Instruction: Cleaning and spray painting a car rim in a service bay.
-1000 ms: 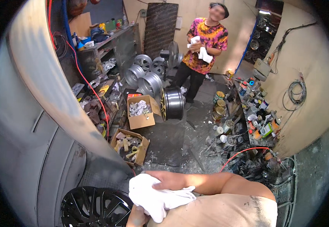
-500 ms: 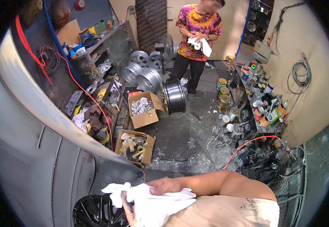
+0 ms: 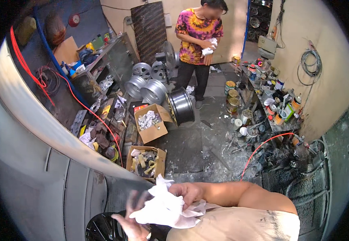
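A crumpled white cloth (image 3: 160, 203) is bunched in front of my body at the bottom centre. My right hand (image 3: 186, 193) grips it, with the forearm coming across from the lower right. My left hand (image 3: 136, 223) is just left of the cloth, fingers spread, some of them blurred and soot-darkened. Behind that hand a black alloy wheel (image 3: 100, 229) lies low at the bottom left, partly hidden.
A co-worker (image 3: 198, 30) stands ahead holding white cloth (image 3: 208, 50). Silver rims (image 3: 152, 92), a dark rim (image 3: 182, 106), two cardboard boxes (image 3: 152, 132), (image 3: 160, 154) fill the floor's centre-left. Right, paint cans (image 3: 232, 102) border a cluttered bench (image 3: 279, 120). A red hose (image 3: 263, 142) crosses lower right.
My left hand has come away from the cloth and spread its fingers; my right still grips it. The co-worker has lowered their head and moved their hands on their cloth. The view has shifted.
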The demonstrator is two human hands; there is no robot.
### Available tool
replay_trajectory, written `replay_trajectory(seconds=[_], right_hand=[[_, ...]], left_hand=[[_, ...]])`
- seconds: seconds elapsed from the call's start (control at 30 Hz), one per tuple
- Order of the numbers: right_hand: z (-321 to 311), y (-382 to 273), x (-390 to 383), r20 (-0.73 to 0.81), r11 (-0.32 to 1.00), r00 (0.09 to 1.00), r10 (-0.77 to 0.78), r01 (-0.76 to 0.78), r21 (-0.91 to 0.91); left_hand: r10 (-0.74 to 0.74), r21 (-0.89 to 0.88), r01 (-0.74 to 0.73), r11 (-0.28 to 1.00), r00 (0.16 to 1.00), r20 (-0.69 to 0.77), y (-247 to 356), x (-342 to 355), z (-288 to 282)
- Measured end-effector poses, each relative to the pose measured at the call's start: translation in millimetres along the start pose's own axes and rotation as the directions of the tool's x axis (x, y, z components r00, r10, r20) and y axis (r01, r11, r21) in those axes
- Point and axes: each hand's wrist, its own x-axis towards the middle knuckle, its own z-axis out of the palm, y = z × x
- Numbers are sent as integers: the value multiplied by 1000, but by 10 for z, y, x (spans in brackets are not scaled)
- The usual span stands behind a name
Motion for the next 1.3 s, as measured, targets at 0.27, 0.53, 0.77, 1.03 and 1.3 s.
replay_trajectory(seconds=[0.27, 0.53, 0.77, 1.03, 1.3], right_hand=[[98, -43, 13, -74, 992, 991, -112, 108, -58], [-483, 222, -22, -99, 842, 993, 72, -113, -528], [-625, 635, 84, -647, 962, 761, 48, -211, -176], [-286, 175, 217, -275, 885, 939, -207, 60, -462], [-225, -2, 257, -531, 972, 816, -228, 156, -177]], left_hand=[[-318, -342, 235, 910, 923, -214, -471, 42, -25], [249, 556, -152, 817, 963, -102, 184, 12, 246], [287, 600, -86, 795, 925, -248, -121, -64, 49], [301, 843, 21, 538, 929, -215, 396, -398, 564], [530, 817, -67, 573, 790, -307, 522, -540, -17]])
